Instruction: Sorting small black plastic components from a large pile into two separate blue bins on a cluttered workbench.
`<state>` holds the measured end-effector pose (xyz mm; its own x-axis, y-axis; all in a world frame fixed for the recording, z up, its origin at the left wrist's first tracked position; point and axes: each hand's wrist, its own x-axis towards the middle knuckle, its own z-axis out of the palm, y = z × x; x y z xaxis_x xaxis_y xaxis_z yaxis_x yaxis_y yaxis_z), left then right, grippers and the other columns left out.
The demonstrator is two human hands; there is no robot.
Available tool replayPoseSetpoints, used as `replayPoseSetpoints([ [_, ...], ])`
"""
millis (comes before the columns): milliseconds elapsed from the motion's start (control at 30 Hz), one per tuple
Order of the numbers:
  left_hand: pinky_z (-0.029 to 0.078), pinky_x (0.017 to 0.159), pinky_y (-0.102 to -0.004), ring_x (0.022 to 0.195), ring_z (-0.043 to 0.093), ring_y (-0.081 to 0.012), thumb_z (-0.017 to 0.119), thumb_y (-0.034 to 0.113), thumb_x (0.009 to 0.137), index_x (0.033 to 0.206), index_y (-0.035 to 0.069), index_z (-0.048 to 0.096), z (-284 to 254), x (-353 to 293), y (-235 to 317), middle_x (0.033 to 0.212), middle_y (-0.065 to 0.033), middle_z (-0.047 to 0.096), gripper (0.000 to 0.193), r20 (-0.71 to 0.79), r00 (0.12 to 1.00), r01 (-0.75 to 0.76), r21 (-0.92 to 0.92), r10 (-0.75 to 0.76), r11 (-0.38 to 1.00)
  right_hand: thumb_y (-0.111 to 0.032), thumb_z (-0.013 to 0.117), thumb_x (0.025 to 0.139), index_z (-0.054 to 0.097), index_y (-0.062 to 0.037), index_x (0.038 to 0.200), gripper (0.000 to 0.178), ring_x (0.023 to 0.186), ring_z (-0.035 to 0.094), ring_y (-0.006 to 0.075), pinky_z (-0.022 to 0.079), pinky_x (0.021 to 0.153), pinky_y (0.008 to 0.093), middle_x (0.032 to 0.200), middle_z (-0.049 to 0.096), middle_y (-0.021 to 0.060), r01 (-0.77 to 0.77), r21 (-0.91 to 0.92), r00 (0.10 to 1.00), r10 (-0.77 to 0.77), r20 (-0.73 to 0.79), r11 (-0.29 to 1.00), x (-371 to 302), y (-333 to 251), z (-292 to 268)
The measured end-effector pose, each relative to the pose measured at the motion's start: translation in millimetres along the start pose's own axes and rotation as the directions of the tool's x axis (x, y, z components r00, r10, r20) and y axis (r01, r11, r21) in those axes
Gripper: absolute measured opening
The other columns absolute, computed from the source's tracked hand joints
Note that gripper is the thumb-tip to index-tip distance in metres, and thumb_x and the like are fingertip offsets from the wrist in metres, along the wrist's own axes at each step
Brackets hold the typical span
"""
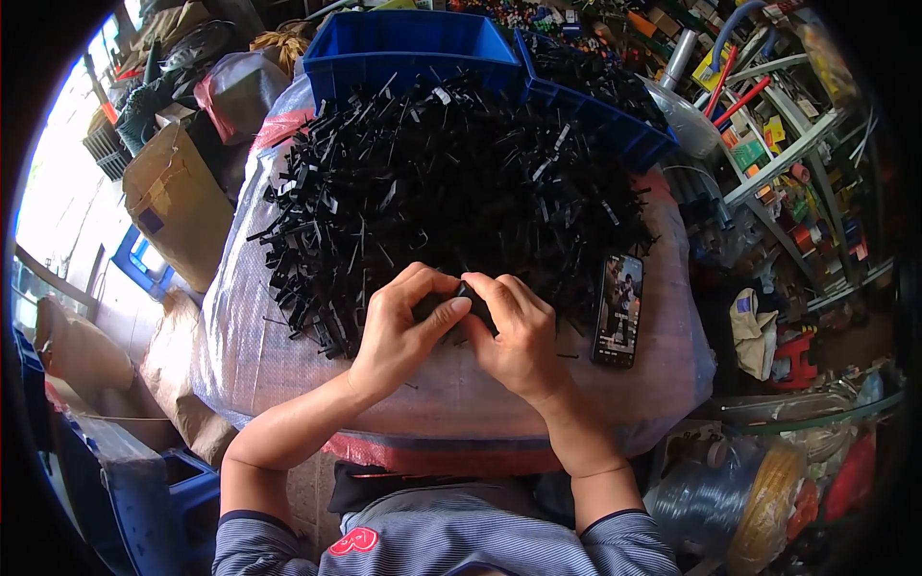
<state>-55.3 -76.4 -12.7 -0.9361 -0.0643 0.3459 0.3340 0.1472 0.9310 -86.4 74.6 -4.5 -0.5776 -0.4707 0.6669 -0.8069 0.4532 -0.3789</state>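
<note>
My left hand [408,322] and my right hand [516,331] meet at the near edge of a big heap of small black plastic parts [432,182]. The fingers of both hands are closed in a pinch around a small black plastic part [462,289]. Most of that piece is hidden by the fingertips, so its exact kind does not show. Many pieces in the heap have thin, stick-like ends. The heap lies on a surface covered with whitish woven plastic sheeting [480,408]. To the right of my right hand lies a phone [619,312] with its screen lit.
Behind the heap stand a blue bin [413,72] and a second blue bin [639,144] full of black parts. A cardboard box [178,202] is at the left. Metal racking [788,154] and a wrapped coil of clear tubing [706,504] are at the right.
</note>
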Motion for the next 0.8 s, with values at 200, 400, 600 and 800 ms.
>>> replayPoseSetpoints([
  [200, 0.043, 0.071, -0.0263, 0.082, 0.053, -0.0156, 0.066, 0.008, 0.079, 0.088, -0.002, 0.055, -4, -2, -6, 0.091, -0.0086, 0.056, 0.017, 0.022, 1.000, -0.011, -0.003, 0.011, 1.000, 0.003, 0.067, 0.066, 0.056, -0.0009, 0.103, 0.039, 0.074, 0.059, 0.0293, 0.048, 0.063, 0.0349, 0.081, 0.058, 0.0126, 0.005, 0.034, 1.000, -0.005, -0.004, 0.999, 3, -1, 3],
  [400, 0.041, 0.089, -0.0315, 0.104, 0.053, -0.0196, 0.059, 0.005, 0.083, 0.084, 0.006, 0.044, -17, 15, 6, 0.108, -0.0133, 0.057, 0.015, -0.076, 0.988, 0.068, -0.555, -0.132, 0.829, -0.008, 0.066, 0.076, 0.056, -0.0068, 0.112, 0.038, 0.097, 0.053, 0.0265, 0.038, 0.088, 0.0392, 0.099, 0.059, 0.0095, -0.128, -0.131, 0.983, 0.143, 0.115, 0.983, -1, 28, 10],
  [600, 0.047, 0.065, -0.0268, 0.064, 0.057, -0.0149, 0.058, 0.002, 0.080, 0.100, 0.005, 0.048, -22, 14, 2, 0.075, -0.0051, 0.056, 0.023, 0.144, 0.953, 0.272, -0.793, -0.266, 0.545, -0.002, 0.060, 0.080, 0.060, -0.0030, 0.101, 0.021, 0.078, 0.060, 0.0237, 0.047, 0.066, 0.0274, 0.089, 0.062, 0.0111, -0.168, 0.054, 0.985, 0.169, -0.025, 0.984, 5, 38, 3],
  [800, 0.042, 0.058, -0.0203, 0.062, 0.052, -0.0080, 0.070, 0.005, 0.074, 0.097, 0.001, 0.061, -20, 14, 2, 0.077, -0.0009, 0.055, 0.025, 0.169, 0.940, 0.338, -0.585, -0.298, 0.737, -0.005, 0.057, 0.086, 0.050, 0.0020, 0.116, 0.031, 0.090, 0.055, 0.0115, 0.047, 0.082, 0.0250, 0.102, 0.058, 0.0078, -0.421, 0.702, 0.868, 0.479, 0.129, 0.574, 7, 31, -16],
])
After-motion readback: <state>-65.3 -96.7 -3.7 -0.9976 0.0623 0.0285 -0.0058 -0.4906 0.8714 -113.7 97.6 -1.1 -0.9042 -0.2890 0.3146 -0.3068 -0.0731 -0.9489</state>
